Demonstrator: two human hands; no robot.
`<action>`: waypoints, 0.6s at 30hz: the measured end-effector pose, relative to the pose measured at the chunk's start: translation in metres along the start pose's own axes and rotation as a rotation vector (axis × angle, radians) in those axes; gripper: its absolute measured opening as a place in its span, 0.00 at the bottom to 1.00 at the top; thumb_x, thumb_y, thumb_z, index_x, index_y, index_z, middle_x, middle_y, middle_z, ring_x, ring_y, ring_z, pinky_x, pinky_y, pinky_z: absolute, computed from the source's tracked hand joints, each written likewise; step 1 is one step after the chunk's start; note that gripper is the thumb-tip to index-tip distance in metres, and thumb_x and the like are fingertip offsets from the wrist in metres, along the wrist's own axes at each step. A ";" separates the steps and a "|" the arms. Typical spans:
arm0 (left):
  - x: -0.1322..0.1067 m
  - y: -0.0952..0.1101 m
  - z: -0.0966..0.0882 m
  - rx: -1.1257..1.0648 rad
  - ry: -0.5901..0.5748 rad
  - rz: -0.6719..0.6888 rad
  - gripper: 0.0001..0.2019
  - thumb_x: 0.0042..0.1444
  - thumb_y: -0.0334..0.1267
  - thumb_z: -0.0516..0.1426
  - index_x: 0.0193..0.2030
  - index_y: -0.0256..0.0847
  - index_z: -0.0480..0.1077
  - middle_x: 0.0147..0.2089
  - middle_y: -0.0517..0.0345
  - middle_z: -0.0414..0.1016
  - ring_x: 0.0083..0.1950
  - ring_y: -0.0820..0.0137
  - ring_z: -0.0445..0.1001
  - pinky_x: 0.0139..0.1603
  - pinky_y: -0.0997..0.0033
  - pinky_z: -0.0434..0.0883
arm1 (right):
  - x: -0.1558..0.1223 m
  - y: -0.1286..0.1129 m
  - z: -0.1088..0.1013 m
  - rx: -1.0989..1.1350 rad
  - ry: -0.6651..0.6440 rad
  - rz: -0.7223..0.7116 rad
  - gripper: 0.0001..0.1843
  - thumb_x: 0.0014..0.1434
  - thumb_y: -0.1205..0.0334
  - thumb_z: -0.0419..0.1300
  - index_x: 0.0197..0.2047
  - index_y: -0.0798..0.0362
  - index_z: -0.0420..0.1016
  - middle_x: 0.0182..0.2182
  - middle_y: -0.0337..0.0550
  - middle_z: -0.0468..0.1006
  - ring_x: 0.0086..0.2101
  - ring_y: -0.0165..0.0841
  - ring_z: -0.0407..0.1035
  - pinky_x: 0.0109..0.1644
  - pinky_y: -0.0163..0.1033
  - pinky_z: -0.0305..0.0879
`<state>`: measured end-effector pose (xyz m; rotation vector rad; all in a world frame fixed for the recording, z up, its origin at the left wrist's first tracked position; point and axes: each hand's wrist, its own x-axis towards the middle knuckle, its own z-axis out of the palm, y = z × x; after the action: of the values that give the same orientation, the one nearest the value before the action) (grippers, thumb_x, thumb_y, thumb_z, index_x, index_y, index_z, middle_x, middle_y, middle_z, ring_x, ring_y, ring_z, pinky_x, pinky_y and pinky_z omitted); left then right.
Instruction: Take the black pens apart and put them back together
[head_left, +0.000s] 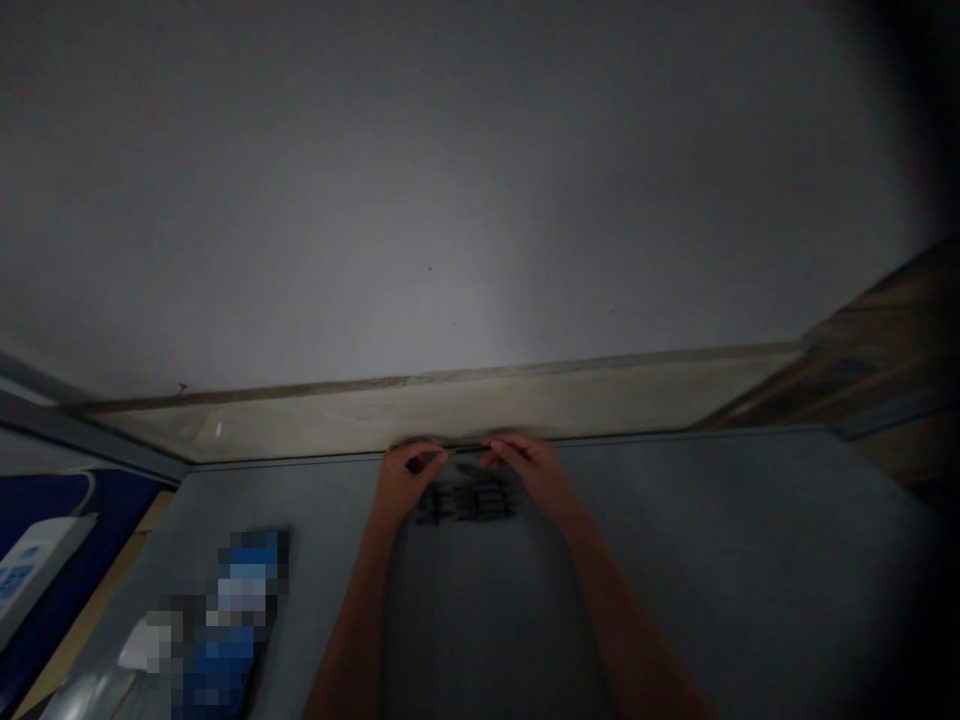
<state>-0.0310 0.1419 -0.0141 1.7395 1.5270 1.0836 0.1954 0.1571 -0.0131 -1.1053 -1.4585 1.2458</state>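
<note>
My left hand (409,475) is closed in a pinch on the left end of a slim dark pen-like stick (466,448). At the stick's other end, my right hand (526,468) pinches it between thumb and fingers. The stick lies level between both hands, just above the far edge of the grey tabletop (480,610). Just below the hands, a row of several short dark pen-like pieces (480,502) lies side by side on the table. One more dark piece (471,470) is partly behind the right fingers. Dim light and blur hide their exact kind.
A pale wall (465,200) with a cream skirting strip (570,405) rises behind the table. At the left lies a phone-like object (253,560), pixelated, beside a clear plastic item (90,695). Further left, a white box (41,560) rests on a blue surface (45,680).
</note>
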 end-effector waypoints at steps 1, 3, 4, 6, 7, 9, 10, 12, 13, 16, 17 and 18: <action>0.000 0.001 0.000 0.007 0.000 0.004 0.09 0.54 0.52 0.59 0.34 0.57 0.80 0.24 0.59 0.76 0.26 0.65 0.71 0.31 0.61 0.71 | 0.000 0.000 0.001 0.042 -0.013 0.012 0.19 0.64 0.47 0.56 0.42 0.52 0.81 0.30 0.45 0.84 0.31 0.37 0.74 0.41 0.43 0.69; 0.000 0.001 0.000 0.010 -0.002 0.020 0.08 0.54 0.52 0.59 0.34 0.57 0.79 0.24 0.59 0.76 0.26 0.65 0.71 0.31 0.61 0.70 | 0.000 0.002 0.005 0.127 -0.050 0.044 0.24 0.66 0.44 0.52 0.45 0.54 0.80 0.30 0.46 0.84 0.32 0.36 0.74 0.39 0.42 0.68; 0.001 0.001 0.000 0.012 -0.003 0.027 0.08 0.54 0.52 0.59 0.34 0.58 0.79 0.24 0.59 0.76 0.26 0.65 0.71 0.31 0.61 0.70 | 0.000 0.003 0.006 0.168 -0.073 0.060 0.27 0.67 0.43 0.49 0.46 0.55 0.80 0.31 0.47 0.83 0.32 0.36 0.74 0.39 0.41 0.67; 0.001 0.001 0.001 0.024 0.000 0.032 0.08 0.55 0.52 0.59 0.35 0.58 0.79 0.24 0.59 0.76 0.26 0.65 0.70 0.30 0.61 0.70 | 0.001 0.005 0.008 0.238 -0.120 0.085 0.30 0.67 0.40 0.46 0.46 0.56 0.80 0.32 0.48 0.83 0.33 0.36 0.74 0.39 0.41 0.67; 0.001 0.001 0.001 0.032 0.006 0.035 0.08 0.55 0.51 0.59 0.35 0.58 0.79 0.24 0.59 0.76 0.26 0.65 0.70 0.30 0.61 0.69 | 0.001 0.006 0.009 0.265 -0.138 0.094 0.32 0.67 0.40 0.45 0.47 0.56 0.79 0.32 0.49 0.84 0.33 0.36 0.74 0.40 0.41 0.66; 0.001 0.001 0.003 0.045 0.027 0.050 0.07 0.55 0.50 0.59 0.36 0.58 0.79 0.24 0.59 0.75 0.26 0.65 0.70 0.31 0.61 0.70 | 0.001 0.006 0.008 0.300 -0.152 0.110 0.34 0.67 0.39 0.43 0.48 0.56 0.79 0.33 0.50 0.84 0.34 0.36 0.74 0.41 0.41 0.66; 0.001 0.002 0.003 0.050 0.036 0.061 0.07 0.55 0.50 0.59 0.36 0.58 0.79 0.24 0.60 0.76 0.25 0.66 0.70 0.31 0.62 0.70 | 0.001 0.005 0.008 0.312 -0.152 0.115 0.34 0.67 0.38 0.41 0.49 0.55 0.78 0.34 0.50 0.84 0.34 0.36 0.74 0.41 0.41 0.66; 0.001 0.002 0.005 0.060 0.042 0.081 0.07 0.55 0.50 0.60 0.35 0.57 0.79 0.24 0.60 0.76 0.25 0.66 0.70 0.31 0.62 0.70 | 0.001 0.004 0.007 0.337 -0.152 0.121 0.36 0.67 0.37 0.39 0.50 0.54 0.77 0.34 0.50 0.84 0.35 0.37 0.75 0.41 0.42 0.67; 0.001 0.001 0.005 0.067 0.042 0.086 0.07 0.55 0.50 0.60 0.35 0.56 0.79 0.24 0.60 0.76 0.26 0.66 0.71 0.31 0.63 0.70 | 0.001 0.003 0.007 0.352 -0.154 0.121 0.36 0.67 0.37 0.38 0.51 0.54 0.77 0.35 0.50 0.84 0.36 0.37 0.75 0.42 0.42 0.67; 0.001 0.000 0.006 0.081 0.047 0.083 0.09 0.55 0.49 0.60 0.35 0.50 0.79 0.24 0.61 0.75 0.25 0.69 0.70 0.31 0.66 0.69 | 0.000 0.001 0.006 0.373 -0.155 0.111 0.38 0.67 0.36 0.36 0.51 0.53 0.76 0.35 0.51 0.83 0.37 0.38 0.75 0.43 0.43 0.67; 0.001 -0.001 0.006 0.080 0.048 0.080 0.10 0.55 0.48 0.60 0.35 0.48 0.79 0.24 0.61 0.75 0.25 0.70 0.70 0.31 0.68 0.68 | 0.000 0.000 0.006 0.364 -0.150 0.111 0.38 0.66 0.36 0.36 0.51 0.53 0.76 0.35 0.51 0.83 0.37 0.38 0.75 0.43 0.43 0.67; 0.001 -0.001 0.006 0.075 0.046 0.076 0.10 0.55 0.48 0.60 0.36 0.47 0.79 0.24 0.62 0.75 0.25 0.71 0.70 0.31 0.70 0.68 | 0.000 0.000 0.006 0.348 -0.143 0.111 0.38 0.66 0.35 0.36 0.51 0.53 0.76 0.34 0.51 0.83 0.36 0.39 0.75 0.43 0.43 0.67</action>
<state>-0.0266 0.1437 -0.0179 1.8483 1.5585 1.1249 0.1891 0.1562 -0.0138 -0.8849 -1.2331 1.6140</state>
